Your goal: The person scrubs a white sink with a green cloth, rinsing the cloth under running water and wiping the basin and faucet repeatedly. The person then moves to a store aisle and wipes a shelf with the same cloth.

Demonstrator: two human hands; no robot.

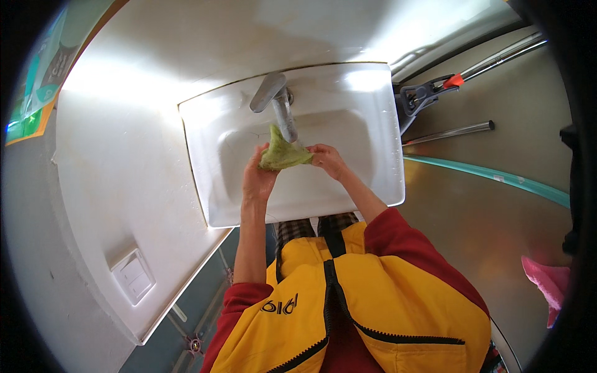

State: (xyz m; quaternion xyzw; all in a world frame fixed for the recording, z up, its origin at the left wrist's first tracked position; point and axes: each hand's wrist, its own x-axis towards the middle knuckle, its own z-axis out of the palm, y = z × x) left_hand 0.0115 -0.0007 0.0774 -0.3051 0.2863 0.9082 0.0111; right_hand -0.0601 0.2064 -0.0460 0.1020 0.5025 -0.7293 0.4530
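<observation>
A green cloth [283, 156] is stretched between my two hands over the white washbasin [322, 196]. My left hand [259, 175] grips its left end, with the palm partly behind the fabric. At the right end, the fingers of my right hand [328, 160] pinch a corner. One peak of the cloth stands up beside the spout of the metal faucet [285, 116], whose mouth is just above the fabric. The faucet's lever [269, 91] points toward the left. Whether water is running is hard to tell.
Right of the basin stand a grey mop clamp [422, 95] on a metal pole [499, 58], a shorter metal tube [452, 132] and a turquoise pole [489, 176]. A pink cloth [548, 284] hangs far right. A wall switch [134, 276] is at lower left.
</observation>
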